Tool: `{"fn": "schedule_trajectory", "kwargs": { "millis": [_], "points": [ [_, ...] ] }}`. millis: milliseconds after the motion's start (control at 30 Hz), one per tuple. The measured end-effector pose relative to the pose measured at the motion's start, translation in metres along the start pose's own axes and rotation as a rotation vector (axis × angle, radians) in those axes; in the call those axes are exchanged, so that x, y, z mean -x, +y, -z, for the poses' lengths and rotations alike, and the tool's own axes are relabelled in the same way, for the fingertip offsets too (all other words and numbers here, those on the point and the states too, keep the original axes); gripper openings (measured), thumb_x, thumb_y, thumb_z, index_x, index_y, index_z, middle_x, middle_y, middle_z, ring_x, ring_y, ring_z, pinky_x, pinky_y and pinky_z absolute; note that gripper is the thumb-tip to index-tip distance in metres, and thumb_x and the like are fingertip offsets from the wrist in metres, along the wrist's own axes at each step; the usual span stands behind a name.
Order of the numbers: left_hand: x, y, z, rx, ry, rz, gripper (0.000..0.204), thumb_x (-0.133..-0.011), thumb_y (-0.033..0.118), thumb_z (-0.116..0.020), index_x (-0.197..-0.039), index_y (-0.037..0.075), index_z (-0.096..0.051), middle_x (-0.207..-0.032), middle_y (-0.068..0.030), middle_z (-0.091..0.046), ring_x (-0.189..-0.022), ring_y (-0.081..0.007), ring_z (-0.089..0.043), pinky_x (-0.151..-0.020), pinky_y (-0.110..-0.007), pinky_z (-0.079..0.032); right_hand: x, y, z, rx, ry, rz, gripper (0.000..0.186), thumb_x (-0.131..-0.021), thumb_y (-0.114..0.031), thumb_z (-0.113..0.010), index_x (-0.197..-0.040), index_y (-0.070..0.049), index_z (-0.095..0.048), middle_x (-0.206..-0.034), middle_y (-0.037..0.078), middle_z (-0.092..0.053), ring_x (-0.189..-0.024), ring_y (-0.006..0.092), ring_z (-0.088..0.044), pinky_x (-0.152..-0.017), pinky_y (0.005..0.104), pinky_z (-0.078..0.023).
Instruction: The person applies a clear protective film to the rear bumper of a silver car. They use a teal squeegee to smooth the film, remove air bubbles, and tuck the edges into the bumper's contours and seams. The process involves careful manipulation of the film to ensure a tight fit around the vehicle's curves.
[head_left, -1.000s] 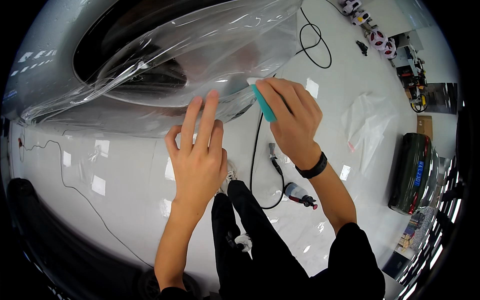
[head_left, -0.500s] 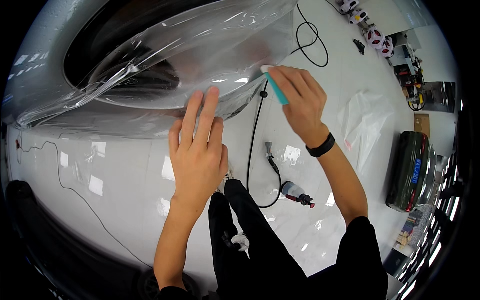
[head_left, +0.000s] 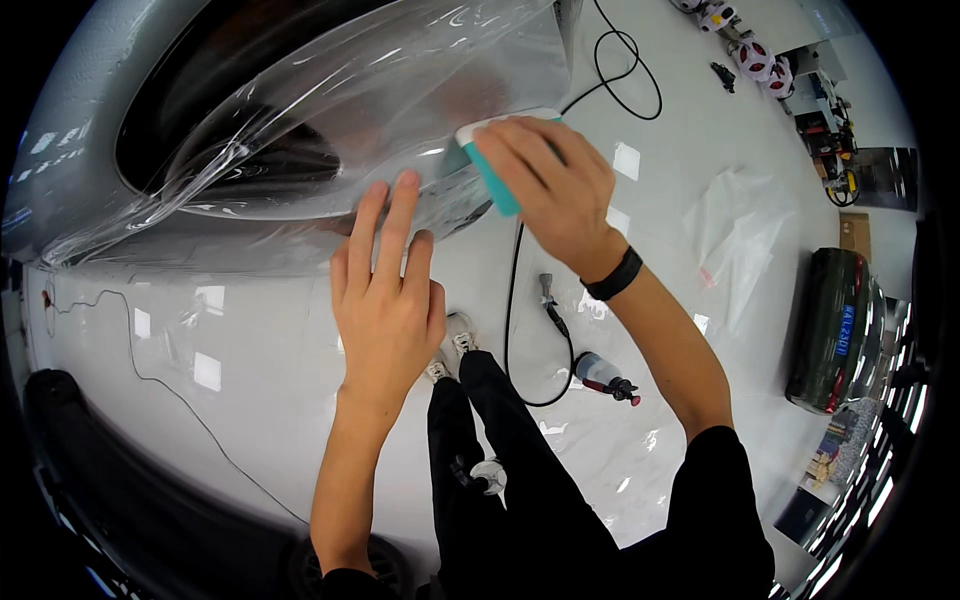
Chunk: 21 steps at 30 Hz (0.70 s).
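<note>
Loose, wrinkled clear film (head_left: 470, 60) hangs over a glossy silver-grey car body (head_left: 70, 150) with a dark curved opening at the top left. My left hand (head_left: 385, 290) has its fingers stretched out, the two longest fingertips touching the lower part of the film. To its upper right, my right hand (head_left: 550, 190) grips a teal squeegee (head_left: 495, 185) with a white edge. The squeegee rests against the film near its right part; whether it presses on the panel beneath, I cannot tell.
Below lie a black hose (head_left: 515, 330) with a nozzle, a pump sprayer (head_left: 600, 375) and a thin cord (head_left: 190, 400). A white plastic sheet (head_left: 740, 230) is at right, near a dark green car part (head_left: 820, 330) and assorted tools (head_left: 830, 150). A dark long object (head_left: 110, 460) curves along the lower left.
My right hand went right, then swung back left and upward with the squeegee onto the film. My left fingertips have shifted slightly left and up.
</note>
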<state>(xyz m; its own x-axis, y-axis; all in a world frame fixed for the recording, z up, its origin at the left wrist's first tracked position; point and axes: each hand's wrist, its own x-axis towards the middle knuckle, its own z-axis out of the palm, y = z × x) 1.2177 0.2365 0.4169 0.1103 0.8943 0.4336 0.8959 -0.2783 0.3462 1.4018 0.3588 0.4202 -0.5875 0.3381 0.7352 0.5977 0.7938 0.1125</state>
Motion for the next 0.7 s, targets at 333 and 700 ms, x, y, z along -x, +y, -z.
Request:
{"fn": "schedule_trajectory", "kwargs": {
  "millis": [333,700],
  "points": [
    [0.003,0.003,-0.003,0.055,-0.002,0.026,0.030,-0.067,-0.008,-0.060,-0.095,-0.003,-0.067,-0.154,-0.0168,-0.048,-0.142,-0.0414,-0.042,-0.110,-0.048,-0.041,-0.002,-0.033,-0.004,-0.039,0.036,0.054,0.035,-0.072,-0.013,-0.071,-0.107,-0.006,-0.069,-0.107,0.003,-0.065,-0.096,0.0218,-0.064,-0.077,0.0337,-0.054],
    [0.000,0.003,0.002,0.057,-0.001,0.000,0.031,-0.067,-0.011,-0.058,-0.096,-0.003,-0.066,-0.153,-0.0167,-0.049,-0.141,-0.0420,-0.043,-0.109,-0.048,-0.042,0.010,0.011,0.004,0.069,0.041,-0.012,0.041,-0.070,-0.013,-0.070,-0.110,-0.009,-0.069,-0.105,0.001,-0.066,-0.096,0.0202,-0.064,-0.076,0.0341,-0.053]
  ]
}}
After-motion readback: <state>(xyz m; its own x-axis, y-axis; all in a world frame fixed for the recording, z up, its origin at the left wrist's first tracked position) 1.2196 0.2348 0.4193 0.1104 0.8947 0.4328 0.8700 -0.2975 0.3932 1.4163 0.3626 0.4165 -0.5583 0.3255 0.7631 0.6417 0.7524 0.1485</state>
